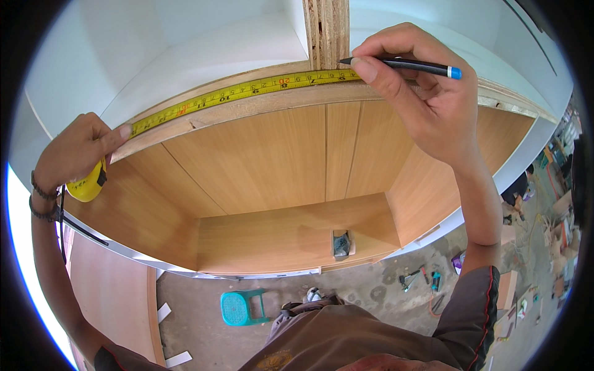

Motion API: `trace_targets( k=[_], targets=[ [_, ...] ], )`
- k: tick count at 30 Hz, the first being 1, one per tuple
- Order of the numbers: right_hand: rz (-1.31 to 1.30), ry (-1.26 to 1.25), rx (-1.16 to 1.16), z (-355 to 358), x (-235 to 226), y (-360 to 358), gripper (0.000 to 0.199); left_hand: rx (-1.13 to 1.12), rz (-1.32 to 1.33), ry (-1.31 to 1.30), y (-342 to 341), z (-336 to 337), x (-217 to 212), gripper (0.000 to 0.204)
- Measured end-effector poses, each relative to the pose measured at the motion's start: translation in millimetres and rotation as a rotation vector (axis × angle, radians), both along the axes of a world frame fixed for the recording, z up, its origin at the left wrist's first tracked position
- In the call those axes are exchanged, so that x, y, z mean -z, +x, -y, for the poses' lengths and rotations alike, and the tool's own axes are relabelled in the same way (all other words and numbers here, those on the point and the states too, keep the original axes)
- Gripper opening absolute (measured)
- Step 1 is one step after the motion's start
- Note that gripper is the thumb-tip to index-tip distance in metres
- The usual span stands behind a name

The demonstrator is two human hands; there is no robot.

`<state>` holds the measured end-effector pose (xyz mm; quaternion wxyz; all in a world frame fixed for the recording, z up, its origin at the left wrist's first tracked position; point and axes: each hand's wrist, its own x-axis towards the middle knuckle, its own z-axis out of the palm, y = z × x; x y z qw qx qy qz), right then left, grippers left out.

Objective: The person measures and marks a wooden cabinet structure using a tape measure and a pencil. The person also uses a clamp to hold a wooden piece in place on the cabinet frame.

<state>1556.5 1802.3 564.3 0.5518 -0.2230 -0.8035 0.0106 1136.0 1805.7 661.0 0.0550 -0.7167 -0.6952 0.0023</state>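
My left hand (77, 151) grips a yellow tape measure case (88, 184) at the left end of a cabinet's raw plywood edge (260, 105). Its thumb presses the yellow tape blade (247, 89) flat along that edge. The blade runs right to an upright plywood divider (328, 31). My right hand (421, 93) holds a black pen with a blue cap (402, 64). The pen's tip touches the edge where the blade meets the divider.
Below the edge lies a wood-lined cabinet compartment (278, 185) with a small dark object (341, 243) on its shelf. On the concrete floor stand a teal plastic stool (242, 307) and scattered hand tools (421, 278). White cabinet panels (204, 37) lie above.
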Motion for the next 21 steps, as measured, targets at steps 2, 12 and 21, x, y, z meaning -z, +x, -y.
trace_targets(
  k=[2,12,21],
  targets=[
    [0.007,-0.010,-0.017,0.2,-0.6,2.5,0.011,0.012,0.012,-0.005,0.6,-0.2,0.0,0.071],
    [-0.019,0.009,-0.016,-2.4,1.1,-0.3,0.009,0.060,0.041,0.020,-6.8,-3.4,3.5,0.074],
    [0.039,-0.009,0.078,1.6,-6.7,-5.9,0.015,0.019,0.050,-0.003,-7.7,-3.9,2.5,0.073]
  ],
)
